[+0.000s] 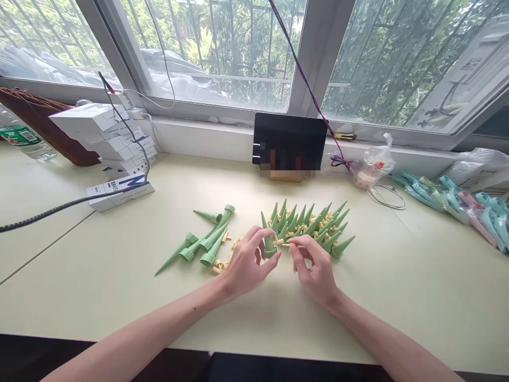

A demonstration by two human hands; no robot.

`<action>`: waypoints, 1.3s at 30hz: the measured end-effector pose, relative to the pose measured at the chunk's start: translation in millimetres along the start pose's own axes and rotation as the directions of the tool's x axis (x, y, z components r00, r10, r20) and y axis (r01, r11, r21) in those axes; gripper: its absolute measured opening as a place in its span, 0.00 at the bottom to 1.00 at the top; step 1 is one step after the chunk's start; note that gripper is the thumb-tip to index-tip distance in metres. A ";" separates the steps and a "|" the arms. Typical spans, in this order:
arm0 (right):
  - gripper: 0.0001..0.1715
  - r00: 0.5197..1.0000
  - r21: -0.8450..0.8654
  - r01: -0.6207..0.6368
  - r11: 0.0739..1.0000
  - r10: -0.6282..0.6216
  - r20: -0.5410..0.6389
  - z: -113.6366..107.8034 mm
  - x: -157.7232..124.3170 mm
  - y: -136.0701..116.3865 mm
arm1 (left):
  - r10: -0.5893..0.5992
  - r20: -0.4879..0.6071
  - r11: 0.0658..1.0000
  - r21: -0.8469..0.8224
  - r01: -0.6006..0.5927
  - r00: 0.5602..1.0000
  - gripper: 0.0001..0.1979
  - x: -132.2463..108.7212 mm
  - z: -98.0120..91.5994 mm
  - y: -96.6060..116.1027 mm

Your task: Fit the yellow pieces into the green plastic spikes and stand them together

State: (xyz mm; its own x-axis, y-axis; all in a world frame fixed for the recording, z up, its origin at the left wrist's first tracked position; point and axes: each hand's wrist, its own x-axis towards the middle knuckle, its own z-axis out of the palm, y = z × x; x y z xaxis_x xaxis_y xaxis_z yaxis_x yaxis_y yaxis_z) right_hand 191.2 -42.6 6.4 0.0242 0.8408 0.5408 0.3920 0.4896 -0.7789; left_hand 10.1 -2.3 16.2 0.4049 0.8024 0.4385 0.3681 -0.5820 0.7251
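My left hand is closed around a green plastic plant watering spike, its pointed end up and its wide ribbed cap low near the thumb. Between thumb and forefinger, my right hand pinches a small pale-yellow valve piece, which meets the side of that spike. Behind both hands stand rows of green spikes, tips up, with yellow pieces among them. To the left, several loose green spikes lie on their sides. Yellow pieces are scattered beside them, partly hidden by my left hand.
A black tablet leans at the window sill. White boxes are stacked at the left, with a dark cable crossing the pale table. A tied plastic bag and wrapped teal and pink items lie at the right.
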 end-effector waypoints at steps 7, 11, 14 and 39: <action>0.07 0.999 -0.007 -0.042 0.999 0.042 -0.032 0.0 1.0 -1.3 | 0.013 -0.013 1.000 -0.011 -0.013 1.000 0.20 1.7 -0.9 -3.6; 0.07 0.997 -0.012 -0.062 0.998 0.062 -0.038 -0.4 1.3 -1.5 | -0.040 -0.010 0.998 -0.053 0.039 0.999 0.30 0.0 0.9 -4.5; 0.07 0.997 -0.011 -0.069 0.998 0.069 -0.040 0.2 1.5 -1.4 | -0.066 -0.018 0.991 -0.116 0.064 0.998 0.37 -0.5 2.2 -2.9; 0.07 0.990 0.033 -0.110 0.993 0.107 0.093 0.9 3.4 2.5 | -0.168 0.097 0.962 -0.202 0.185 0.981 0.28 1.4 -2.6 4.5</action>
State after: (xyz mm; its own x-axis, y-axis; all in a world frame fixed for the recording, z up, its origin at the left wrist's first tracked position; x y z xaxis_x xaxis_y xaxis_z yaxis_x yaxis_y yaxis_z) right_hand 191.5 -38.4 6.0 -0.0201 0.9062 0.4224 0.3567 0.4012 -0.8437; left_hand 10.1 -3.4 21.5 0.4162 0.8722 0.2569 0.2601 -0.3850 0.8855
